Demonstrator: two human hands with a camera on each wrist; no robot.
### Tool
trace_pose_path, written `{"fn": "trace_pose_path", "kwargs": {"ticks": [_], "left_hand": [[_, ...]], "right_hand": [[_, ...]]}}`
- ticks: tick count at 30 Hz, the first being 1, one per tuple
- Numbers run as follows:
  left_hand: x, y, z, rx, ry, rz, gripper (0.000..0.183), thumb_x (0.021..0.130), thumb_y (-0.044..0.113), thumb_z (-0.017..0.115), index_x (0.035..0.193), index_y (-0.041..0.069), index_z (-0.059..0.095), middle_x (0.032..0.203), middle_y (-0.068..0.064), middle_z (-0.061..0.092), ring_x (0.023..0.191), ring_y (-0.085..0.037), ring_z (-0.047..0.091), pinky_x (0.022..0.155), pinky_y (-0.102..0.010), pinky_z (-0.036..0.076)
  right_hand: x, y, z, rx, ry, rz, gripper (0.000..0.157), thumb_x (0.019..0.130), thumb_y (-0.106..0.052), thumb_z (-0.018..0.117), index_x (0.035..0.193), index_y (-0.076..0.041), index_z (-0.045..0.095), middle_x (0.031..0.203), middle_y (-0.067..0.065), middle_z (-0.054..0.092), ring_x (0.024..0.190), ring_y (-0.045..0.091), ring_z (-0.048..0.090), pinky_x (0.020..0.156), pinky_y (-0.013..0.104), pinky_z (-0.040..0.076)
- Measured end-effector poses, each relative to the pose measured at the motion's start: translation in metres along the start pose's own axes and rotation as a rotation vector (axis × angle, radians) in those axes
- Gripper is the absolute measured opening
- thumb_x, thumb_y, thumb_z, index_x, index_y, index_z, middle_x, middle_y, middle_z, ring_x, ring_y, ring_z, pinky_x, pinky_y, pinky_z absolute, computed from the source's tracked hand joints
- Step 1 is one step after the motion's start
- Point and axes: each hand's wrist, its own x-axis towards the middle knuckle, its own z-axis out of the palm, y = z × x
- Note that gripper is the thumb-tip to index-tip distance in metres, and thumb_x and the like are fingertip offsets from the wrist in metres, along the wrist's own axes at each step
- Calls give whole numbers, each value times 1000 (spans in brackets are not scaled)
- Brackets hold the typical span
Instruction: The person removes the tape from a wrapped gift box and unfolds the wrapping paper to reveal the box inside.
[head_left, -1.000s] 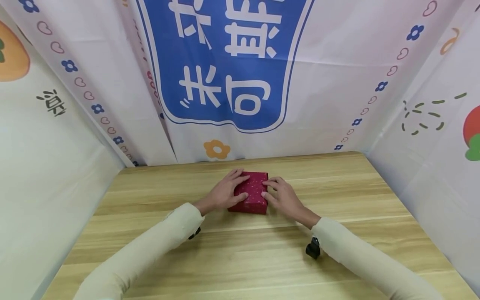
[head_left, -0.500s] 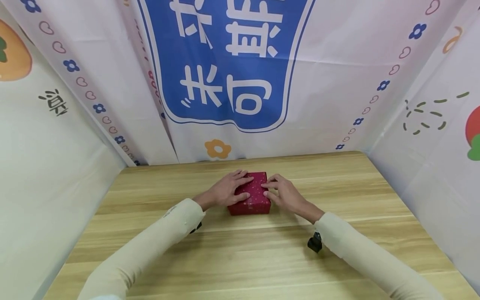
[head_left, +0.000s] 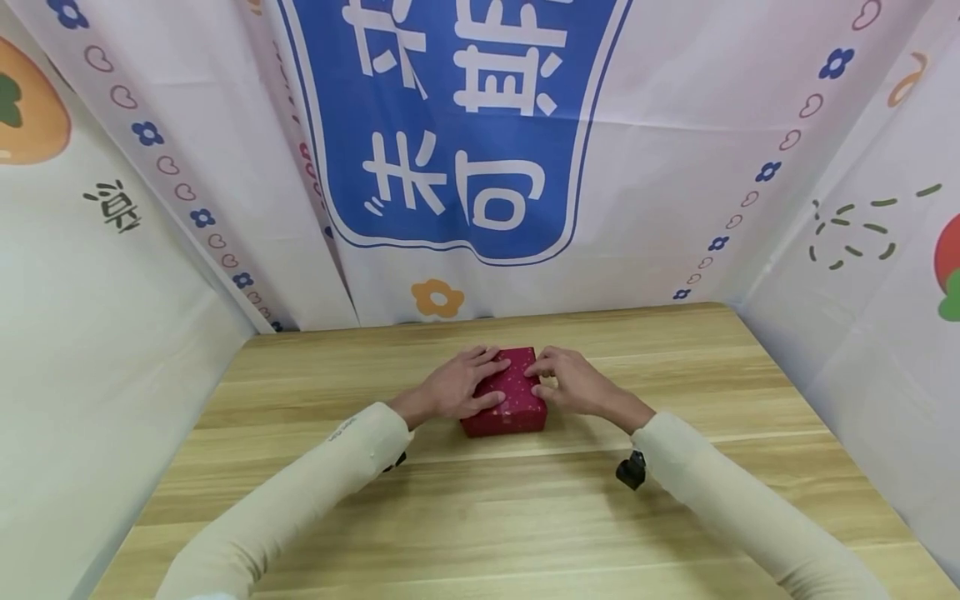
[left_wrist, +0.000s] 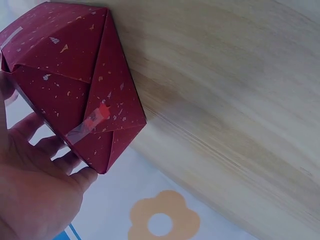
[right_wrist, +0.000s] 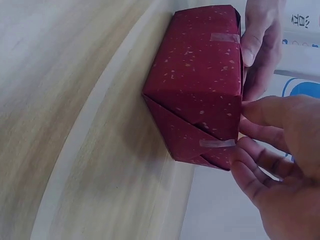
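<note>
A box wrapped in dark red speckled paper (head_left: 517,393) sits on the table in front of me. My left hand (head_left: 454,385) rests on its left side and top, fingers spread and fairly straight. From the right, my right hand (head_left: 579,382) touches the top edge with bent fingertips and thumb. In the right wrist view, those fingers meet the edge beside a strip of clear tape (right_wrist: 217,143) on the folded end. A second tape strip (right_wrist: 225,37) crosses the long side. The left wrist view shows tape (left_wrist: 89,124) over the other folded end.
The wood-grain table (head_left: 480,517) reaches back to a white printed cloth (head_left: 645,200) with a blue panel. White cloth walls stand at both sides. A black wrist device (head_left: 632,471) hangs beneath the right sleeve.
The box has turned slightly and shifted a little right and toward me. Both hands have stayed on it, with the right hand moving slightly along with it.
</note>
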Motion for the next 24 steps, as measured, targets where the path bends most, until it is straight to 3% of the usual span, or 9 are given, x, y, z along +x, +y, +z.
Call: {"fn": "trace_pose_path", "kwargs": {"ticks": [10, 16, 24], "left_hand": [[-2, 10, 2, 44, -22, -8, 66, 100, 50, 48, 153, 14, 37, 161, -16, 28, 149, -38, 26, 121, -49, 24], [-3, 13, 1, 50, -29, -13, 67, 100, 50, 48, 154, 13, 35, 162, -15, 26, 149, -37, 24, 122, -48, 23], [-4, 13, 0, 54, -30, -2, 67, 100, 50, 48, 154, 12, 35, 161, -17, 27, 149, -38, 25, 122, -48, 23]], "right_hand": [[7, -6, 4, -42, 35, 23, 13, 91, -15, 70, 101, -8, 77, 97, 5, 71, 88, 16, 64, 79, 32, 55], [13, -11, -3, -25, -13, 49, 7, 91, -11, 71, 91, -9, 77, 85, 2, 74, 76, 11, 64, 71, 28, 55], [19, -15, -6, -56, -90, 40, 12, 91, -7, 68, 80, -11, 71, 78, -1, 68, 69, 10, 58, 62, 23, 49]]}}
